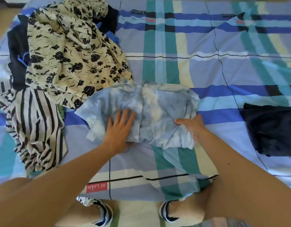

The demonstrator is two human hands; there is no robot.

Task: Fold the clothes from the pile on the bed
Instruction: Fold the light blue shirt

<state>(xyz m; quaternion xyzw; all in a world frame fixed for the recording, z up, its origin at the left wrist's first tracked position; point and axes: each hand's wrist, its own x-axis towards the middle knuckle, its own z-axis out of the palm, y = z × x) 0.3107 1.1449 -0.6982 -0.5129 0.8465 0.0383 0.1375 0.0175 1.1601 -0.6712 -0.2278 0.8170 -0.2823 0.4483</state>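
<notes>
Head view: one pale blue-and-white tie-dye cotton garment [158, 108] lies crumpled in the near middle of the plaid blue, teal and cream bed [207, 71]. Its cloth is bunched in soft ridges, with one flap pointing left.

Left hand [120, 128]: grip apart, palm flat on the garment's left part, fingers spread. Right hand [193, 126]: grip clamped on the garment's right edge, thumb on top (its other fingers are hidden by the cloth).

Count, pile at left:
- one cream garment with black flower print [71, 54], on top
- one black-and-white striped garment [38, 125], nearer
- dark navy cloth [17, 46] beneath, number of pieces not discernible

Apart at right: one dark navy garment [272, 128], lying flat. Hands: two.
</notes>
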